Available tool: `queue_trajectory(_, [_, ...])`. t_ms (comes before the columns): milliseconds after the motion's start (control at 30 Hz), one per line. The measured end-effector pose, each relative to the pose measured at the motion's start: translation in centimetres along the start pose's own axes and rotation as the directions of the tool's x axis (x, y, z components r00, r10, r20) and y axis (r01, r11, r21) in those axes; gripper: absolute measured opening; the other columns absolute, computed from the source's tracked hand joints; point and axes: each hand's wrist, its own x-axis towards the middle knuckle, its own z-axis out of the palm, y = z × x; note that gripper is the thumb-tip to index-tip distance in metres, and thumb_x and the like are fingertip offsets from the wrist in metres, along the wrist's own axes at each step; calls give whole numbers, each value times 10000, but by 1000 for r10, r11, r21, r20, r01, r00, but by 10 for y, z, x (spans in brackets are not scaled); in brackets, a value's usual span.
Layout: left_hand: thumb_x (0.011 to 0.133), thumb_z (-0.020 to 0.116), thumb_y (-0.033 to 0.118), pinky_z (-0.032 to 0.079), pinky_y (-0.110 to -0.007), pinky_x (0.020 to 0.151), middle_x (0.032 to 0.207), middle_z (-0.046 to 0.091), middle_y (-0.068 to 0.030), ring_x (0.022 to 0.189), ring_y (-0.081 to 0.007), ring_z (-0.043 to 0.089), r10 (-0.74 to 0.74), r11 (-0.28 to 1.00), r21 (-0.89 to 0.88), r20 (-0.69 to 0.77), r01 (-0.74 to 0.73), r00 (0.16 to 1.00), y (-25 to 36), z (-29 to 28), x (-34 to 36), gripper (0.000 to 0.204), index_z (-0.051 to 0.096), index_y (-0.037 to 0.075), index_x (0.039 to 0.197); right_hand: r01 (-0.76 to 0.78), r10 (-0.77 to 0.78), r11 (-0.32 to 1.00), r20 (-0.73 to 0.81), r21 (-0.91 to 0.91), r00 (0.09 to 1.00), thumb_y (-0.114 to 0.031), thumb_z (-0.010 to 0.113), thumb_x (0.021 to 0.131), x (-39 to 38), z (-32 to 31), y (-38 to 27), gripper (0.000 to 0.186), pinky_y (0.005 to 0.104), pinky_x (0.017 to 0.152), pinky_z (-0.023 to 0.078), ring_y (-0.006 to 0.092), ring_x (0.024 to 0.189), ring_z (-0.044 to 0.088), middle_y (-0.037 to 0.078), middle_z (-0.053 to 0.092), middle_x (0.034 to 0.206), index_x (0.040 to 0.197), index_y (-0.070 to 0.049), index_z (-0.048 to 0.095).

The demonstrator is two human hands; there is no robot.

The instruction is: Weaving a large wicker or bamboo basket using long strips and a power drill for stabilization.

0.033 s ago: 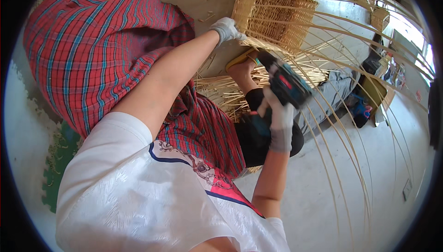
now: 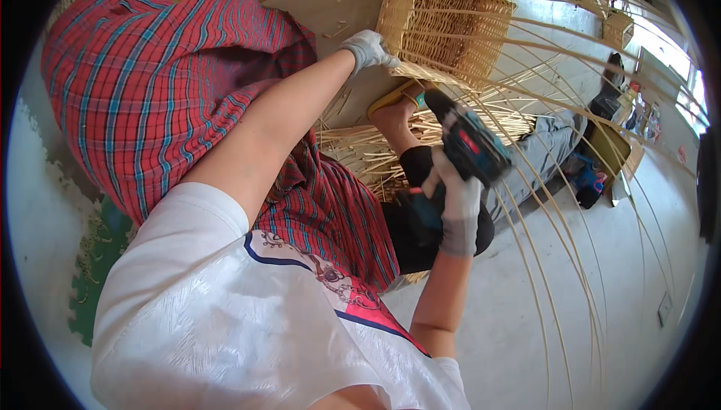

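"Where's the basket?"

"The woven basket (image 2: 451,31) is up top, just right of the middle. The left hand (image 2: 368,51) touches its near left corner, right at the edge."

"Is it squeezing?"

"I can't tell. The glove is on the edge, but the fingertips don't show well."

"And the right hand (image 2: 454,188)?"

"That one has its fingers wrapped around the drill (image 2: 477,147). The drill's nose tips up and left, near the basket's low edge. I can't see if they touch."

"Is there room to move?"

"Not much by the nose. A foot (image 2: 394,116) in a sandal is just beside it, and a pile of sticks (image 2: 368,151) lies under there. Right of the arm it's much wider, but long canes (image 2: 562,224) bend across that space."

"What's by the wrist?"

"A black-covered knee (image 2: 483,231), close behind it."
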Motion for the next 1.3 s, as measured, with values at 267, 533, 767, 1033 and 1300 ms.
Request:
queue_trajectory(267, [869, 762, 432, 516, -423, 959, 1234, 670, -186, 1124, -347, 643, 45, 980, -111, -683, -165, 729, 91, -88, 72, 620, 592, 91, 1358, 30, -25, 919, -17, 394, 1000, -81, 673, 943, -23, 24, 32, 259, 270, 562, 447, 150, 532, 563, 54, 593, 641, 1172, 28, 617])
queue_trajectory(533, [845, 821, 257, 471, -347, 960, 1261, 591, -173, 1095, -232, 578, 216, 822, -452, -317, -348, 923, 78, -117, 139, 566, 567, 87, 1321, -24, -29, 949, 163, 313, 986, -60, 700, 909, -11, 37, 28, 249, 279, 531, 471, 134, 535, 582, 43, 619, 728, 1139, 4, 629])
queue_trajectory(767, [860, 810, 239, 475, -338, 953, 1202, 628, -110, 1105, -205, 578, 181, 554, -504, -704, -663, 687, -20, -113, 35, 594, 540, 9, 1336, 307, -317, 948, 222, 80, 922, -135, 729, 877, -14, 43, 23, 344, 300, 612, 506, 146, 641, 626, 45, 660, 807, 1198, -37, 655])
queue_trajectory(1033, [808, 782, 316, 546, -389, 761, 825, 720, -151, 777, -272, 695, 296, 948, 292, -663, -127, 688, 16, -118, -55, 337, 675, 17, 922, 698, -702, 649, 115, -304, 703, -241, 765, 872, -51, -15, -54, 414, 340, 848, 544, 245, 951, 708, 121, 731, 1098, 1237, -72, 667])
queue_trajectory(1300, [804, 769, 353, 539, -433, 909, 1034, 721, -218, 1006, -366, 695, 276, 889, 450, -372, -88, 886, 31, -20, -90, 388, 690, 29, 1001, 577, -579, 815, -25, -53, 815, -208, 754, 877, -82, -38, -6, 370, 303, 686, 522, 140, 732, 644, 55, 689, 969, 1201, -56, 659])
